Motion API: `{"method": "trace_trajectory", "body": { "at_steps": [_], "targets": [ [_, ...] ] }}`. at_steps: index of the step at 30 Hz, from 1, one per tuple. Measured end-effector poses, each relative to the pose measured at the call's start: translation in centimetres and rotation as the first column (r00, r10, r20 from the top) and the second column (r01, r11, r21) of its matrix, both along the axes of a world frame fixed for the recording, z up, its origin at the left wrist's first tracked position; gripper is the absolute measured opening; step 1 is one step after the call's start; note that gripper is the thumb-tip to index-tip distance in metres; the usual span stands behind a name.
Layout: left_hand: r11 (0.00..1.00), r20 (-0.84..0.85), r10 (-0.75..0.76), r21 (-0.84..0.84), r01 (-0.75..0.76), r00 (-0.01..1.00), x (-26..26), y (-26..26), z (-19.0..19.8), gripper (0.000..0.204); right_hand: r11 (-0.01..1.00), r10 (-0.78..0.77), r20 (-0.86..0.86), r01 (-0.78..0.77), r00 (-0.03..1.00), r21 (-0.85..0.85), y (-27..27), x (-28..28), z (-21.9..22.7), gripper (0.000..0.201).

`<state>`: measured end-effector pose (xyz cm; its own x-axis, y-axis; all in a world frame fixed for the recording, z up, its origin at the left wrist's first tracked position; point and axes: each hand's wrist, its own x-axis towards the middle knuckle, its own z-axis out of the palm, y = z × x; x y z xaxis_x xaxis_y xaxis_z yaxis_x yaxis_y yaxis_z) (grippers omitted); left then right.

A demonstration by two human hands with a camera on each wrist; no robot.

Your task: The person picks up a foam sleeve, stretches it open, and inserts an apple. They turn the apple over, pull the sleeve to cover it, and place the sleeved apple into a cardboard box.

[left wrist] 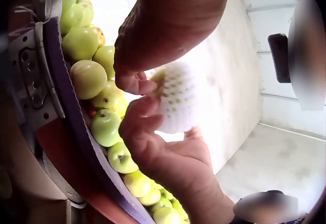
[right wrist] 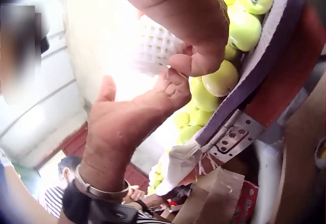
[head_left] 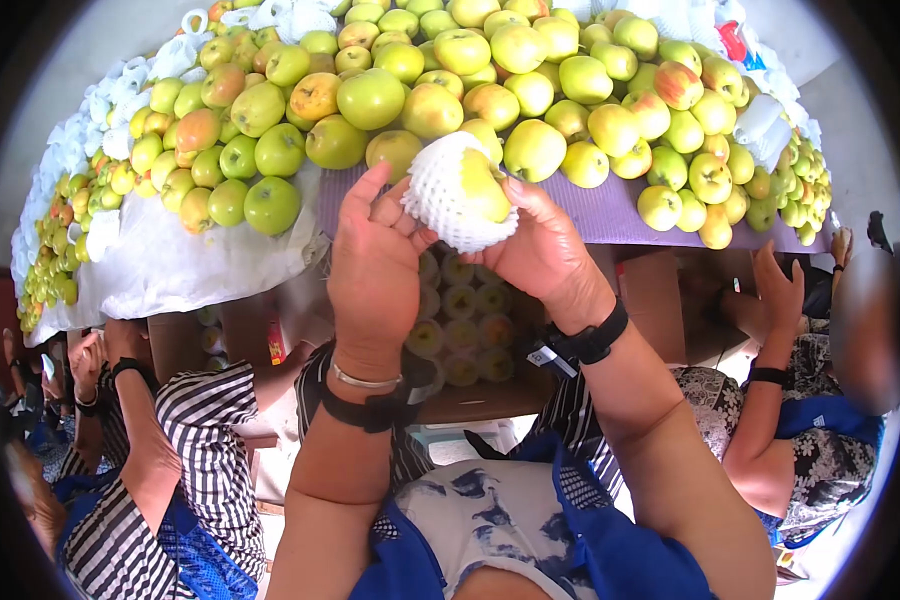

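Observation:
A yellow-green apple (head_left: 485, 192) sits partly inside a white foam net (head_left: 448, 200), held up between both hands over the near edge of the apple heap. My right hand (head_left: 550, 245) grips the wrapped apple, its thumb lying along the bare side and its fingers bent beneath. From the other side, my left hand (head_left: 375, 265) pinches the net's lower edge with curled fingertips. In the left wrist view the net (left wrist: 178, 99) covers most of the fruit. The right wrist view shows both hands' fingertips meeting close together at the edge of the net (right wrist: 158, 46).
A large heap of loose apples (head_left: 390, 95) lies on a purple-edged surface (head_left: 610, 210) and white sheeting (head_left: 190, 265). More foam nets (head_left: 120, 110) lie along its left side. Below stands a box of netted apples (head_left: 460, 330). People work close by on both sides, including a striped sleeve (head_left: 210, 410).

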<state>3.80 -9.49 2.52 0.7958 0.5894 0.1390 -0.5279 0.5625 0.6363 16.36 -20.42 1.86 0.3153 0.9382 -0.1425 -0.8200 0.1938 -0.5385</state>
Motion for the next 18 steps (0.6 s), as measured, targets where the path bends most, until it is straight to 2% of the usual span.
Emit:
{"method": "trace_trajectory", "body": {
  "at_steps": [2,4,7,8,10,13,16,18],
  "targets": [
    [1.000,-0.138,-0.004,0.030,0.009,0.990,-0.1,0.6,-0.1,0.057,0.999,0.022,-0.030,-0.021,0.999,0.025,-0.2,0.0,0.5,0.045],
    [0.997,-0.231,-0.021,0.068,0.038,0.973,-0.3,1.0,-0.3,0.055,0.999,-0.016,0.099,0.021,0.995,-0.049,-0.2,0.1,0.4,0.046],
    [0.965,-0.400,0.110,0.263,-0.001,0.910,-0.5,1.0,0.0,0.046,0.996,-0.025,0.226,0.044,0.974,-0.081,0.0,0.4,0.2,0.047],
    [0.963,-0.411,0.141,0.270,-0.028,0.900,-0.5,1.0,-0.2,0.043,0.996,-0.020,0.259,0.043,0.966,-0.080,0.0,0.4,0.1,0.048],
    [0.955,-0.431,0.208,0.283,-0.088,0.878,-0.9,1.4,-0.5,0.037,0.996,-0.044,0.206,0.059,0.978,-0.067,0.1,0.4,0.2,0.049],
    [0.953,-0.464,0.191,0.300,-0.050,0.865,-1.4,1.9,-0.4,0.030,0.998,-0.030,0.218,0.043,0.976,-0.054,0.2,0.3,0.4,0.050],
    [0.994,-0.483,0.032,0.111,0.024,0.875,-1.2,1.8,-0.2,0.024,0.998,-0.005,0.293,0.026,0.956,-0.065,0.3,0.2,0.6,0.050],
    [0.998,-0.494,0.004,0.061,0.030,0.870,-1.0,1.5,0.3,0.019,0.997,0.010,0.338,0.018,0.941,-0.079,0.2,0.2,0.7,0.051]
  ]
}}
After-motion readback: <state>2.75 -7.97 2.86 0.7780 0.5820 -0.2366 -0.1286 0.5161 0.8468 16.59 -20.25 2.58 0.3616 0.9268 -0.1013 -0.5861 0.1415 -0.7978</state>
